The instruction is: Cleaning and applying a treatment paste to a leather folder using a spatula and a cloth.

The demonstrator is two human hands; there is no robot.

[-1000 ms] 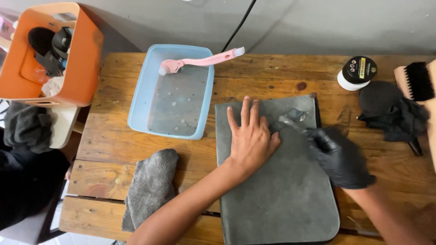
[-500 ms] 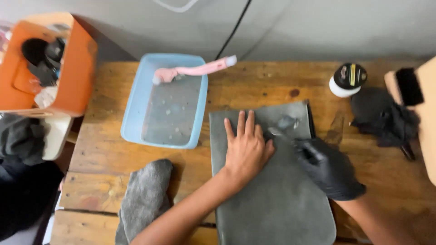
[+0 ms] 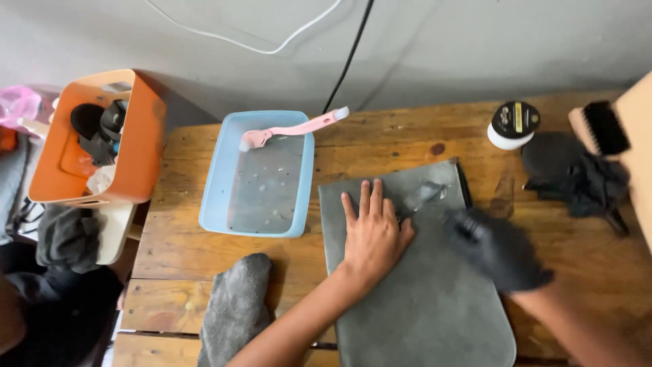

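my left hand [image 3: 372, 234] lies flat on the grey mat [image 3: 421, 299], palm down, fingers [image 3: 370, 198] spread and released, pressing the mat against the wooden counter [image 3: 183, 238]; it grasps nothing. the mat sits at the near middle of the counter, its rounded corner toward me. my right hand [image 3: 499, 250], in a black glove, is just beside the left one over the mat's right half; it is blurred, and i cannot tell whether those fingers are clenched or loose, or whether they hold anything. a pale smear [image 3: 424, 194] shows on the mat near its far edge, between my two hands. to the near left, a crumpled grey cloth [image 3: 234, 312] lies on the counter, apart from the mat. beyond it stands a light blue tray [image 3: 216, 197] with shallow water, and a pink brush [image 3: 292, 129] rests across its far rim. farther left, off the counter edge, an orange basket [image 3: 146, 146] holds dark items. at the far right are a small round tin [image 3: 513, 124] with a black lid, a dark rag [image 3: 577, 177] heaped beside it, and a black-bristled brush [image 3: 601, 128] at the edge of view.
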